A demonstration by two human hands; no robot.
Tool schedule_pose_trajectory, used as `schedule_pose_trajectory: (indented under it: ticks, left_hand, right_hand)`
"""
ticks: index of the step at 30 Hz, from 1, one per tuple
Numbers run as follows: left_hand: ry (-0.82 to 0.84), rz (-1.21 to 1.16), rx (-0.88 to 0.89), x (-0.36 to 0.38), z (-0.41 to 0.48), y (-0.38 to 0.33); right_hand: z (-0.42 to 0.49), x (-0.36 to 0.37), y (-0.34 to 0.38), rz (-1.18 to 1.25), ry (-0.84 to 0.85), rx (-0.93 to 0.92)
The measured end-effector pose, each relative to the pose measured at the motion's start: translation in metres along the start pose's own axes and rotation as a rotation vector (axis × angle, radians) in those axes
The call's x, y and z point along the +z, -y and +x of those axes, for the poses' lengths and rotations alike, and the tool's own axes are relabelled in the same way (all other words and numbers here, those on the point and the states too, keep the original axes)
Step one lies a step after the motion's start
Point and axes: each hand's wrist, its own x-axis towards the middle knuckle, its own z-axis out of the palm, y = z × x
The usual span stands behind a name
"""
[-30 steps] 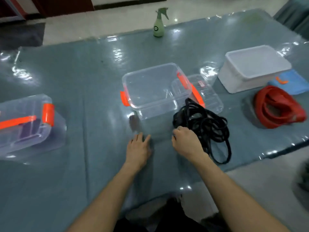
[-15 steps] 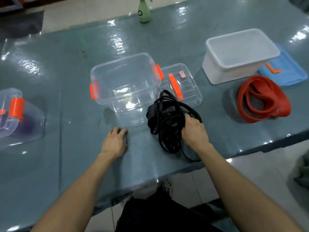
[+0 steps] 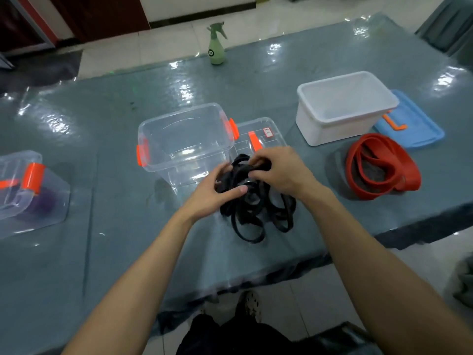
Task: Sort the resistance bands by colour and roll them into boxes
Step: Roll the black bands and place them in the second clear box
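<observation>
Fingers of the right hand curl over the top of the black resistance bands and pinch a strand. The left hand grips the bundle's 9 o'clock side, thumb laid across its front. The tangle sits on the tabletop, its long axis running roughly 12 to 6 o'clock, with loose loops trailing toward the near edge. At its 11 o'clock stands an open clear box with orange latches. The box's lid lies flat at 12 o'clock. At 3 o'clock lie the coiled red bands, long axis about 10 to 4. Beyond them are a white box and a blue lid. Far off at 9 o'clock, a second clear box holds what may be purple bands.
</observation>
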Motion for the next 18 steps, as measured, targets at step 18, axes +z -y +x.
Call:
schedule_pose_trajectory:
  ticks: [18]
  left_hand:
    - [-0.599,-0.058,0.225,-0.242,-0.125,-0.067]
  right_hand:
    - [0.079,0.139,0.099,-0.065,0.384,-0.115]
